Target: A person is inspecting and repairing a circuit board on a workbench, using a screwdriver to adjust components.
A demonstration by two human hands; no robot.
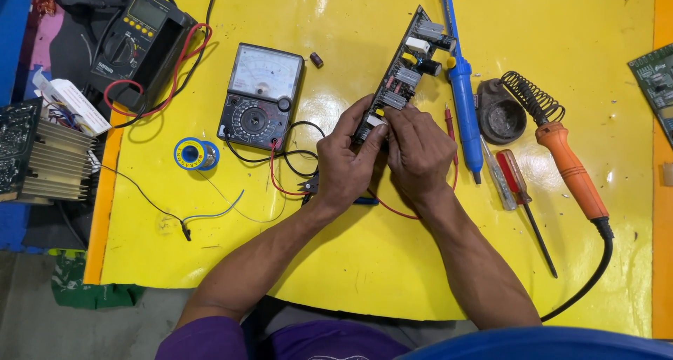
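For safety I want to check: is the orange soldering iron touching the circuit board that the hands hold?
Apart. The head view shows the orange soldering iron lying on the yellow table, right of the circuit board, with the blue desoldering pump between them.

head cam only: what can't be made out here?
- Near end of the circuit board: covered by the left hand and right hand; what the fingertips pinch is hidden.
- Pliers under the left hand: only the tips show.
- Second green board: cut off by the right frame edge.
- Analog meter: dial reading too small to tell.
- Finned heatsink unit: cut by the left edge.
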